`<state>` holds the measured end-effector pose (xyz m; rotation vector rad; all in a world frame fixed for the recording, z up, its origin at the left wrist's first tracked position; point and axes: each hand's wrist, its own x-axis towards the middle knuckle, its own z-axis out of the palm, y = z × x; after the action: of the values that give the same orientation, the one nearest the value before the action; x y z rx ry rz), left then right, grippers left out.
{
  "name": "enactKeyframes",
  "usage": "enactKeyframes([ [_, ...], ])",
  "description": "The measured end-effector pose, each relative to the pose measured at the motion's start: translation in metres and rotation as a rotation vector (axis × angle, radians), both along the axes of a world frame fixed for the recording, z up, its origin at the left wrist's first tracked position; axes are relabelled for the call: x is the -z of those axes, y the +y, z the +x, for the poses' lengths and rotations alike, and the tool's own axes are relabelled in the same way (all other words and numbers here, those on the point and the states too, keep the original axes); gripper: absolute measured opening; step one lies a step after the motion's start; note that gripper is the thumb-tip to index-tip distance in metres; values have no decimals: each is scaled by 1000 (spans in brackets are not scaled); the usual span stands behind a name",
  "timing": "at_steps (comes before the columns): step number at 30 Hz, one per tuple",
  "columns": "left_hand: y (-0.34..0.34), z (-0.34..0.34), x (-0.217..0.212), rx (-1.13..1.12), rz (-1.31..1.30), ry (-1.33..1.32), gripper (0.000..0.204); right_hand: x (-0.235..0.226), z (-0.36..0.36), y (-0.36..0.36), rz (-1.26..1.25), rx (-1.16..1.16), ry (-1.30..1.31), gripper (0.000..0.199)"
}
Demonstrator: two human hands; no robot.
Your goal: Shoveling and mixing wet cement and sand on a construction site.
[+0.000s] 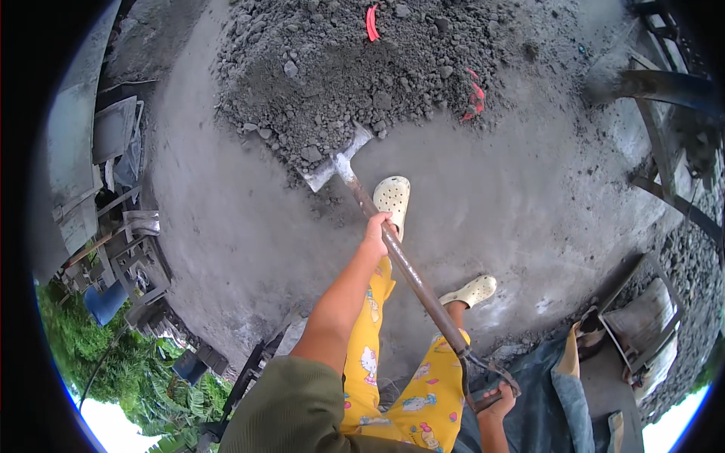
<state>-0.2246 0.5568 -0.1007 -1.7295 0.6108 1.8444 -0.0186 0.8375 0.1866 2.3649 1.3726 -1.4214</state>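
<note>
A long-handled shovel (411,273) slants across the middle of the view. Its metal blade meets the near edge of a dark grey heap of gravel and sand (332,83), and part of the blade is hidden under loose stones. My left hand (377,232) wraps round the shaft partway down, above my forward foot. At the top end, my right hand (496,400) grips the D-shaped handle, close to my right thigh. Two bits of red material, a strip (371,23) and a crumpled piece (474,97), lie on the heap.
My feet in cream clogs (392,198) stand apart on grey, dusty ground (529,204). Metal frames and a curved bar (664,87) stand at the far right. A dark tarp (529,377) lies near my right side. Boards and frames (117,132) line the left, with plants (162,385) below.
</note>
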Motion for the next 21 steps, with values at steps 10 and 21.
enactKeyframes([
  [10,-14,35,-88,155,-68,-198,14,-118,-11,-23,-85,249,-257,4],
  [21,-24,-87,-197,162,-46,-90,17,-164,-42,-49,-44,195,-165,2],
])
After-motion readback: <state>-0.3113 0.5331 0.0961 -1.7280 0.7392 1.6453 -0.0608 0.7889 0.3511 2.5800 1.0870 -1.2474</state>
